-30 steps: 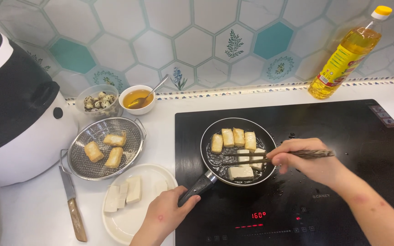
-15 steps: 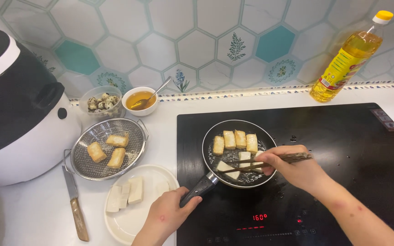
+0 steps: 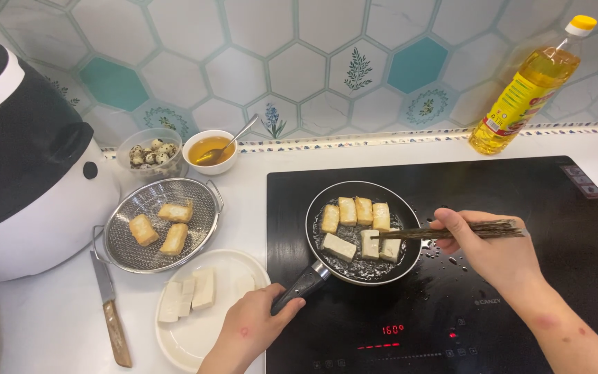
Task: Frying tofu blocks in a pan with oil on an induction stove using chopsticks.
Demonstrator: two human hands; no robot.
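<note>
A small black frying pan (image 3: 410, 263) sits on the black induction cooktop (image 3: 562, 208) with several pieces of tofu (image 3: 356, 211) frying in oil. My left hand (image 3: 254, 325) grips the pan's dark handle (image 3: 300, 285) at the front left. My right hand (image 3: 482, 246) holds dark wooden chopsticks (image 3: 444, 232) level over the pan's right side, their tips at a tofu piece (image 3: 370, 242) near the pan's middle. A pale tofu block (image 3: 339, 246) lies at the pan's front left.
A metal strainer (image 3: 205, 228) holds three fried tofu pieces. A white plate (image 3: 233, 266) carries raw tofu slices. A wooden-handled knife (image 3: 111, 308), a large black-and-white cooker (image 3: 29, 166), a bowl of quail eggs (image 3: 148, 154), a sauce bowl with spoon (image 3: 210, 149) and an oil bottle (image 3: 524, 86) stand around.
My right hand has pulled slightly right with the chopsticks, which now point at a tofu piece further right in the pan. My left hand stays on the handle.
</note>
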